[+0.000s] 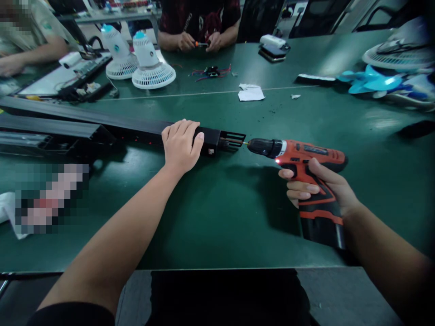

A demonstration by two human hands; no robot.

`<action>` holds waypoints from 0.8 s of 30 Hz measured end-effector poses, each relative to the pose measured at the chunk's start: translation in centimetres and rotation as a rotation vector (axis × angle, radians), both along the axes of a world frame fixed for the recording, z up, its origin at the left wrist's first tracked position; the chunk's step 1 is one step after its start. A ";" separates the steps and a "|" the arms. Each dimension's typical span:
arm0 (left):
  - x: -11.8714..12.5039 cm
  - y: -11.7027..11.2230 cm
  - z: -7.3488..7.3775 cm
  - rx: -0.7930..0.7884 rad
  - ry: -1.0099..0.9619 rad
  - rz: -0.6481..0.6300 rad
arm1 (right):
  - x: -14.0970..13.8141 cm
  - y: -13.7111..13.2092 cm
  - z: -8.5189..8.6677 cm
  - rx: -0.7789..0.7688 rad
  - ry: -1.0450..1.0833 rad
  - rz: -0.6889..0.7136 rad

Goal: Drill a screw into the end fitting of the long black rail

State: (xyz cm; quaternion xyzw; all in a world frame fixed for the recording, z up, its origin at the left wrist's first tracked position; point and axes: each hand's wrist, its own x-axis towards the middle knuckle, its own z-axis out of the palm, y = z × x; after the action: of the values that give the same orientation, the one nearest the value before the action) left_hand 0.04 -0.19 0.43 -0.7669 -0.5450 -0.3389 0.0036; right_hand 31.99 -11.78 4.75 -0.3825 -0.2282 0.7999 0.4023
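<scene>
My right hand (pixel 316 185) is wrapped round the grip of an orange and black cordless drill (pixel 316 154), its index finger at the trigger and a small light glowing red below the chuck. The drill's bit points left at the slotted black end piece (pixel 234 138) of a long black rectangular housing (pixel 142 129). Whether the tip touches a screw there is too small to tell. Over the housing near that end lies my left hand (pixel 181 145), fingers across its top and thumb along the near side, gripping it against the green table (pixel 204 217).
More black profiles (pixel 50 131) lie at the left. Two white fan bases (pixel 149 63) stand at the back. Across the table a person (pixel 200 27) holds a small screwdriver above wired parts (pixel 212 71). Paper scraps (pixel 250 93) lie mid-table; blue fan blades (pixel 374 80) rest far right.
</scene>
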 end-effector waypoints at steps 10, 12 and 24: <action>-0.1 0.1 -0.2 0.017 0.028 0.005 | 0.3 0.2 -0.1 0.005 -0.037 0.058; -0.1 0.2 -0.3 0.034 0.027 0.009 | 0.3 0.2 -0.1 0.004 -0.051 0.062; -0.2 0.2 -0.4 0.041 0.050 0.011 | 0.3 0.3 -0.1 0.004 -0.058 0.045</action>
State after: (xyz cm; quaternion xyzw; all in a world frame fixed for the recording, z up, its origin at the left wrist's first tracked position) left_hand -0.15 0.00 0.07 -0.7718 -0.5420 -0.3308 0.0351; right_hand 32.33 -11.53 4.67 -0.3996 -0.2498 0.7969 0.3780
